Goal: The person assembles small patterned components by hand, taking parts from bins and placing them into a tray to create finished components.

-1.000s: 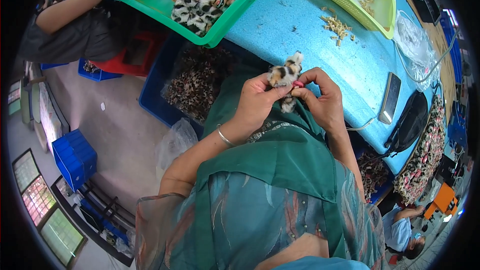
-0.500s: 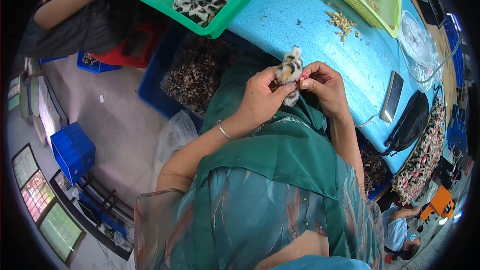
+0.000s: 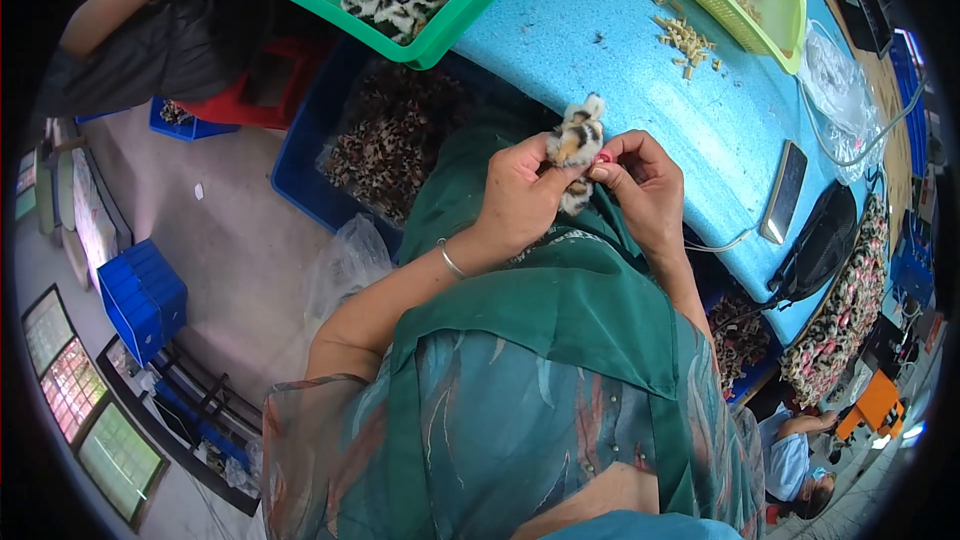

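Observation:
A small furry plush piece (image 3: pixel 576 148), white with black and tan spots, is held upright over my lap at the table's edge. My left hand (image 3: pixel 517 196) is closed round its left side, thumb across the front. At its right side, my right hand (image 3: pixel 648 185) makes a pinch with thumb and forefinger. A tiny red bit (image 3: pixel 604 157) shows by those fingertips; what it is and how it is gripped are too small to make out. Fingers partly cover the middle of the plush piece.
A green tray (image 3: pixel 425 52) of spotted plush pieces and a yellow basket (image 3: pixel 790 52) of small tan pegs stand on the blue table (image 3: pixel 620 60). Loose pegs (image 3: pixel 688 43), a phone (image 3: pixel 783 192) and a black pouch (image 3: pixel 818 245) lie there. A blue bin (image 3: pixel 290 165) sits left of my lap.
Both hands and the plush piece have shifted very slightly left. The grip on the plush piece looks the same, with the right fingertips still pinched at its side.

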{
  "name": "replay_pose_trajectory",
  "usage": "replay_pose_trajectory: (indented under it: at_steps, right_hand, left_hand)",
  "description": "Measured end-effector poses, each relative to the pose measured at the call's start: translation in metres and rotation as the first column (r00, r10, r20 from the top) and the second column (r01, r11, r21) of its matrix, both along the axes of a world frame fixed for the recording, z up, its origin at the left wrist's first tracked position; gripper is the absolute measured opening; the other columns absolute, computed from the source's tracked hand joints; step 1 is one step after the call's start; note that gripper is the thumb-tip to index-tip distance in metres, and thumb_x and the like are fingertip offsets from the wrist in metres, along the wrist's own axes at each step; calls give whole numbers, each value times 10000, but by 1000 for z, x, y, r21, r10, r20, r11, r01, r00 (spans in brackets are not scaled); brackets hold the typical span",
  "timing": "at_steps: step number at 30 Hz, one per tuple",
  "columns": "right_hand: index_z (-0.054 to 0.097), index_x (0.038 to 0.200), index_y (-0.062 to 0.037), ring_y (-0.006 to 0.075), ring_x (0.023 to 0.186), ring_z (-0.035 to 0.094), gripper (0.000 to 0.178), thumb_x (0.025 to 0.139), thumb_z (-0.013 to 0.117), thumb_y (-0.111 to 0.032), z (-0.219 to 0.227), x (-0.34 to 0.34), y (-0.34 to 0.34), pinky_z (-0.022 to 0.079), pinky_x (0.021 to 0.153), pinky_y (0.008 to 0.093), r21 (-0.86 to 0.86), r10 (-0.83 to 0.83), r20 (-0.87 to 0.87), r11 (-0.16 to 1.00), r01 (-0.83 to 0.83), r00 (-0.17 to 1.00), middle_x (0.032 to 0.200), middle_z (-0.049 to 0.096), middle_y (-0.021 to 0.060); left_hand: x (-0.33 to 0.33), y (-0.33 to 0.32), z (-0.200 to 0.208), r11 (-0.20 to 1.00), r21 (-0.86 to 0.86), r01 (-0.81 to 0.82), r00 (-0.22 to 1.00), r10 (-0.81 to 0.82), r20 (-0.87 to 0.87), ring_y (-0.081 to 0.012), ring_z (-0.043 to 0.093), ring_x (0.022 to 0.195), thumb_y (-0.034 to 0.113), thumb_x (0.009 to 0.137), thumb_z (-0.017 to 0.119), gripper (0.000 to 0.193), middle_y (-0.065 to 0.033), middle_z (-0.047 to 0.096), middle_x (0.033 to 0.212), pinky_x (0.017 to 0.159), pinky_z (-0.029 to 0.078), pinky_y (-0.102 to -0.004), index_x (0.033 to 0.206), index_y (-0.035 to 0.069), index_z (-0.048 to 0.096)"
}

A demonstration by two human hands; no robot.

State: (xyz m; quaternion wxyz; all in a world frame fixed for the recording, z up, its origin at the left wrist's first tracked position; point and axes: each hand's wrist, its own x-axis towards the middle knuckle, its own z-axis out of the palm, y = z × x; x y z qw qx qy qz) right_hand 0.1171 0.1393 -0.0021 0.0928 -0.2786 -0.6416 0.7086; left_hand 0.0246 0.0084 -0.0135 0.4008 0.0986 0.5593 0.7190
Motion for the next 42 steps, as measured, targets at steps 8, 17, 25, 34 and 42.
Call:
replay_pose_trajectory:
  at_steps: [8, 17, 25, 34, 42]
  right_hand:
    - [571, 928, -3, 103, 788, 588, 169, 811, 690, 21, -1, -8, -4, 483, 726, 244, 61, 28, -33, 998, -26, 999, 860, 632, 37]
    - [556, 900, -23, 218, 804, 601, 204, 771, 714, -9, -11, 9, -17, 476, 745, 319, 448, -46, 99, 894, -3, 994, 841, 596, 93]
    - [585, 911, -4, 74, 806, 577, 154, 799, 682, 40, 5, 0, 0, 483, 735, 229, -34, 22, -61, 999, -24, 998, 871, 628, 16]
    - [627, 912, -10, 100, 770, 577, 209, 754, 761, -33, 10, -4, 6, 471, 716, 240, 447, 183, -6, 880, -161, 983, 855, 616, 25]
    - [618, 917, -19, 88, 771, 557, 236, 741, 775, -11, 8, 0, -3, 467, 715, 233, 301, 82, 124, 947, -116, 989, 872, 602, 15]
  left_hand:
    - [0, 0, -4, 999, 23, -30, 999, 31, -37, -46, 598, 766, 54, 894, 627, 125, -22, 685, 866, 648, 497, -229, 998, 0, 671]
    - [-5, -4, -3, 998, -48, 27, 990, -33, -138, -59, 588, 751, 24, 848, 641, 121, -28, 671, 840, 649, 487, -241, 963, -7, 658]
    - [-6, -7, 3, 994, 12, 106, 994, -105, -22, -58, 594, 807, 14, 858, 628, 140, -20, 676, 896, 722, 495, -234, 991, -8, 665]
    - [-10, -7, -1, 996, 78, 43, 982, -57, 178, -56, 604, 801, 50, 854, 663, 154, -32, 686, 896, 719, 502, -221, 995, -12, 668]
    - [-7, -6, 2, 998, -12, 58, 998, -58, 2, -59, 610, 784, 73, 868, 646, 162, -32, 684, 892, 675, 507, -227, 1000, -20, 661]
